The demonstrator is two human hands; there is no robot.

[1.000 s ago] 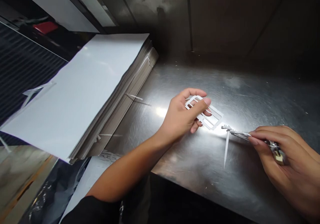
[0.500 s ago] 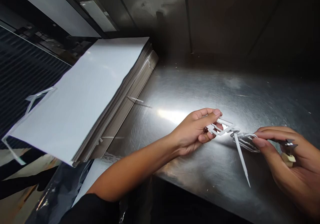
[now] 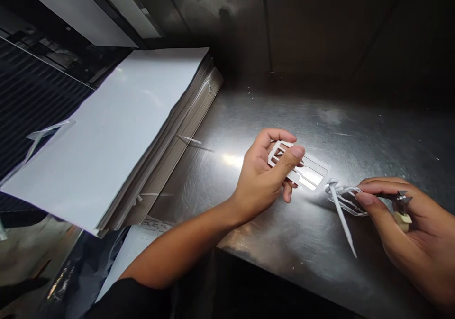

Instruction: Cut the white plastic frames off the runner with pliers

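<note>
My left hand [image 3: 265,177] pinches a flat white slotted frame [image 3: 313,171] between thumb and fingers, its slotted face turned up. Just right of it, and close to its end, is a second slotted frame [image 3: 351,201], seen nearly edge-on. My right hand [image 3: 415,243] grips that second frame's far end between thumb and forefinger. From the spot where the two frames come together, a thin white pointed rod [image 3: 344,224] slants down. A small tool with pointed metal jaws [image 3: 404,200] and a cream-coloured part rests in my right palm; the rest of it is hidden.
A thick stack of large white-topped sheets [image 3: 138,115] lies on the left of the scratched metal table [image 3: 270,115], with thin white strips at its sides. A dark metal wall [image 3: 320,25] rises behind. Dark plastic wrapping [image 3: 85,267] sits below the stack.
My left hand has moved up and slightly left, and its frame has turned to show its slotted face. My right hand and the pointed rod have shifted only slightly.
</note>
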